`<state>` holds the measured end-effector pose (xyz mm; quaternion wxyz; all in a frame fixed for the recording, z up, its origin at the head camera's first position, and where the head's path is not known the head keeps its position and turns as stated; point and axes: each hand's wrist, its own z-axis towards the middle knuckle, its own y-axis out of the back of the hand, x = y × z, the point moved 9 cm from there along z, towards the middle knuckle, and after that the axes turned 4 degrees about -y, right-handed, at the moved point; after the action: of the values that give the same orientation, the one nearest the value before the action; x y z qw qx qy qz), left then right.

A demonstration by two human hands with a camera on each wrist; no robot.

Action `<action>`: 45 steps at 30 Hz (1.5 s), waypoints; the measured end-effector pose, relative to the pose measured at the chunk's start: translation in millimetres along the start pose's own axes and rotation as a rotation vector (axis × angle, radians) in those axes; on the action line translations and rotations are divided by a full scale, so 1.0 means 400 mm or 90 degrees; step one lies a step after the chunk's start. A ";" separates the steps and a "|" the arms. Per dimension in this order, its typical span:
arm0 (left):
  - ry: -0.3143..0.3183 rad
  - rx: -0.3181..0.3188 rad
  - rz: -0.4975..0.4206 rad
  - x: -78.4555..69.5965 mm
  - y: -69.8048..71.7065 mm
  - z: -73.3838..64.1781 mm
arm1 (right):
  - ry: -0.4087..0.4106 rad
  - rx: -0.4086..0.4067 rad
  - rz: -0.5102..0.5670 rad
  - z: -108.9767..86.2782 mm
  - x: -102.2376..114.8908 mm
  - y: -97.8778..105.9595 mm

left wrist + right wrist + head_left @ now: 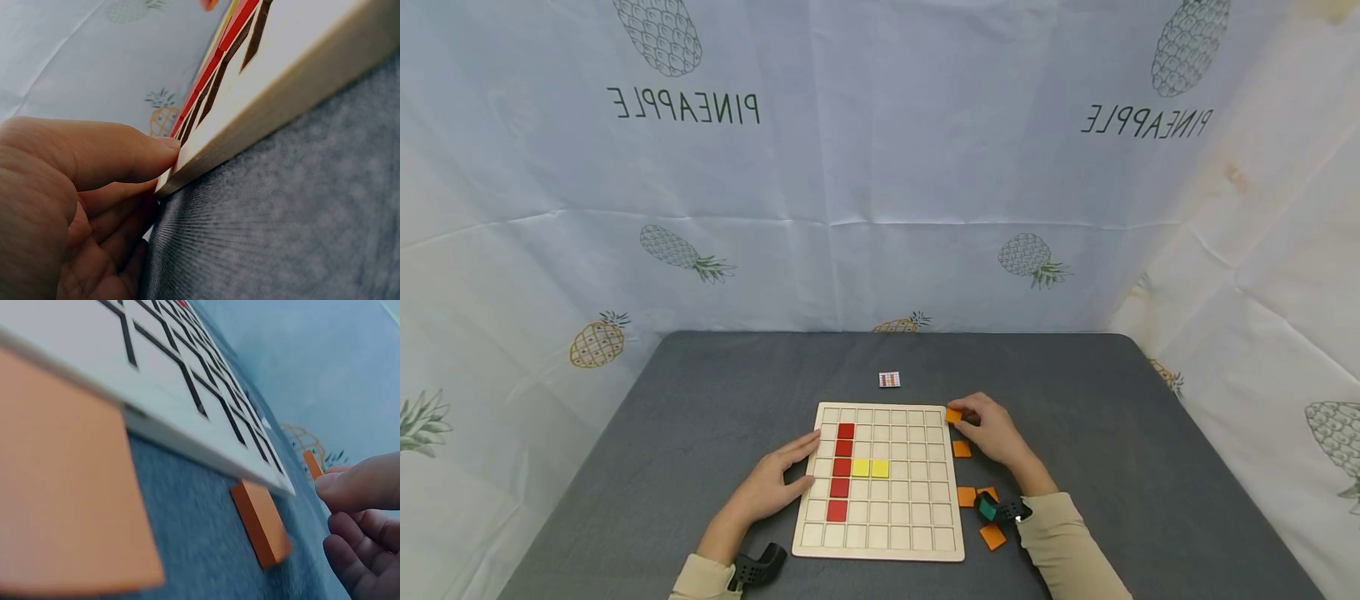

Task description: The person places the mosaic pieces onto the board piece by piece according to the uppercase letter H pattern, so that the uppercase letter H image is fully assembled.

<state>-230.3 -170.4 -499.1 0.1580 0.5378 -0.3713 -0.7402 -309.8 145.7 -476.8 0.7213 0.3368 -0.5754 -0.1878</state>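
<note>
A pale wooden grid board (pixel 917 517) lies on the dark table. Down its left part runs a column of red square tiles (pixel 839 487), and two yellow tiles (pixel 871 468) lie beside the middle one. My left hand (pixel 767 485) rests at the board's left edge, its thumb on the rim in the left wrist view. At the far right corner, my right hand (pixel 992 429) pinches an orange tile (pixel 953 415) between thumb and fingers; the right wrist view shows this tile (pixel 313 465) held up off the table.
Several loose orange tiles (pixel 962 449) lie along the board's right side, some partly behind the right wrist's camera band (pixel 1000 507). A small patterned card (pixel 889 380) lies beyond the board. Behind the table hangs a pineapple-print cloth (pixel 850 167).
</note>
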 end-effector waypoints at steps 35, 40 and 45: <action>-0.004 -0.010 0.001 -0.008 0.006 -0.001 | 0.072 0.114 -0.050 0.032 0.171 -0.174; -0.013 -0.010 0.007 -0.012 0.004 0.000 | 0.066 0.120 -0.062 0.028 0.169 -0.176; -0.017 -0.010 0.008 -0.014 0.002 -0.001 | 0.068 0.117 -0.061 0.026 0.164 -0.175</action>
<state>-228.0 -167.4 -494.9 0.1619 0.5239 -0.3711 -0.7494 -293.9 50.5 -478.5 0.7071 0.4385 -0.5339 -0.1502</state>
